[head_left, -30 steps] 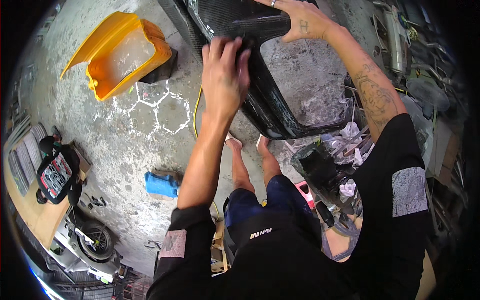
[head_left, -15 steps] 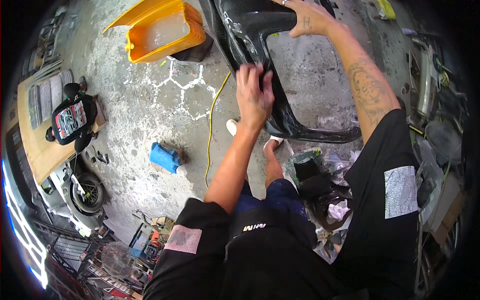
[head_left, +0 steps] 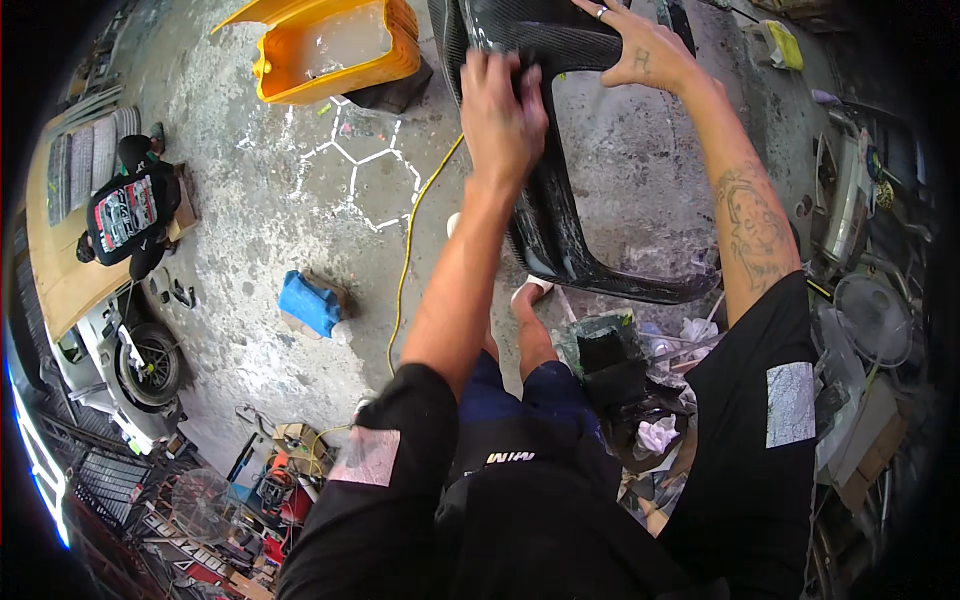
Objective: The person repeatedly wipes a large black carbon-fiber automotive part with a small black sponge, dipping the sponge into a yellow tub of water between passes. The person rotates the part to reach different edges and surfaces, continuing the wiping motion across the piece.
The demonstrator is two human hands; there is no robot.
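Observation:
A large black glossy woven-fibre car body frame (head_left: 560,235) stands on end on the concrete in front of me. My left hand (head_left: 502,112) lies on its left bar, fingers curled over the edge; whether a pad is under the palm is hidden. My right hand (head_left: 638,52) grips the frame's top bar with fingers spread over it. My legs and white shoes (head_left: 530,290) are below the frame.
An orange plastic body part (head_left: 335,50) lies at the top left. A yellow cable (head_left: 410,250) and a blue block (head_left: 308,303) are on the floor. Another person (head_left: 125,212) crouches by a car (head_left: 110,330) at left. Clutter (head_left: 625,385) and a fan (head_left: 875,318) crowd the right.
My left hand has slid along the frame's left bar, down and then back up toward the top. My right hand kept its grip. The view has swung a little.

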